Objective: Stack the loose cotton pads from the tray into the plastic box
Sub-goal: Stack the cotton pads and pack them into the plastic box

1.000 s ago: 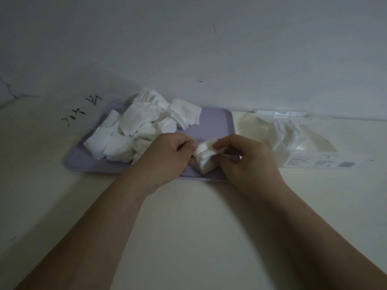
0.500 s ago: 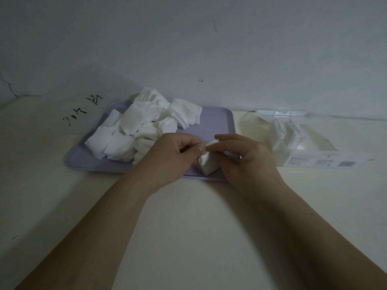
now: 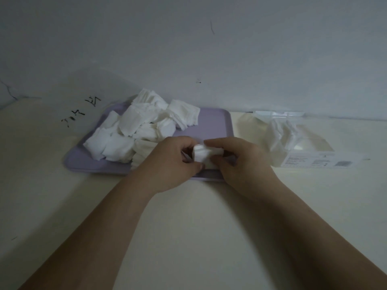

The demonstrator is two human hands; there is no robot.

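Observation:
A lilac tray (image 3: 213, 122) lies at the back of the cream table. Several loose white cotton pads (image 3: 136, 130) are heaped over its left half. Over the tray's front right part, my left hand (image 3: 173, 162) and my right hand (image 3: 238, 160) hold a small stack of cotton pads (image 3: 202, 155) between them, fingers curled round its sides. To the right of the tray stands the clear plastic box (image 3: 310, 149), with white pads leaning inside it at its left end.
The wall (image 3: 188, 49) rises directly behind the tray and the box. Black scribbled marks (image 3: 83, 109) sit on the table left of the tray. The box's clear lid (image 3: 280, 114) stands open at the back. Bare cream tabletop (image 3: 188, 227) stretches in front.
Both hands have closed in tighter on the small stack and squared it up. The stack now sits more upright between the fingertips. Tray, heap and box have not moved.

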